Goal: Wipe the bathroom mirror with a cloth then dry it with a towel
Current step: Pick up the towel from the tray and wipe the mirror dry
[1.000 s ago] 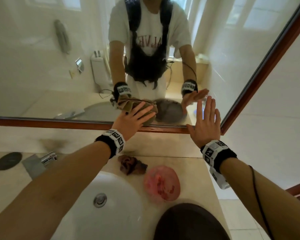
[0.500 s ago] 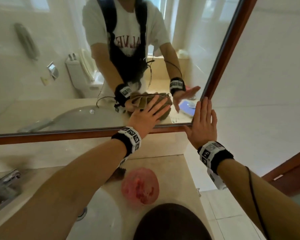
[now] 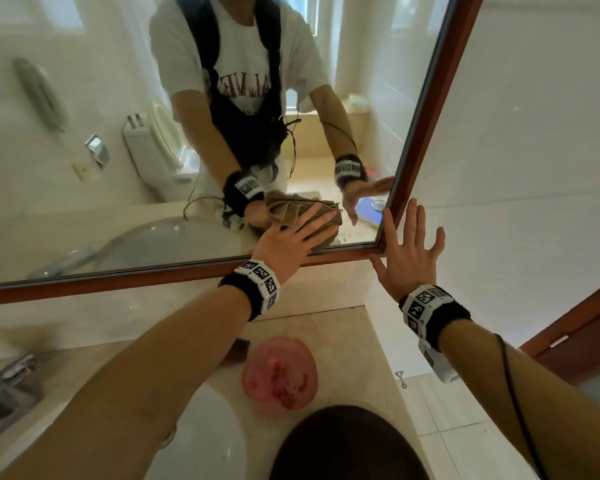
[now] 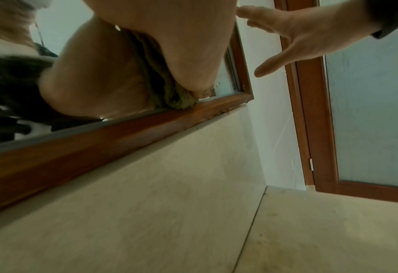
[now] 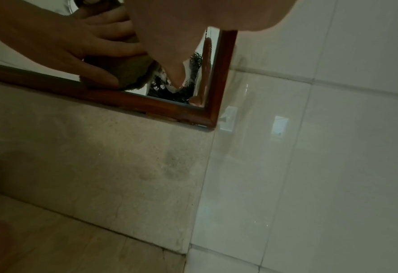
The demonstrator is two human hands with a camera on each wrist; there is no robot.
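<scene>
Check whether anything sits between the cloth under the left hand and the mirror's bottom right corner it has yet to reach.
Nothing visible does. The left hand presses the cloth flat on the mirror just above the bottom frame; the short strip of glass to the corner shows only droplets. The right hand lies flat on the frame and wall beside that corner, off the glass.

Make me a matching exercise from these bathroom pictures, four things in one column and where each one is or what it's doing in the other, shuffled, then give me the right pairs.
Things:
1. left hand
2. right hand
3. brown cloth
4. pink object

Places or states:
A. lies on the countertop beside the sink basin
B. flat and spread on the wall by the mirror frame
C. pressed against the mirror glass near its lower right corner
D. flat, pressing the cloth to the mirror

Pairs: 1-D, 2-B, 3-C, 4-A
</scene>
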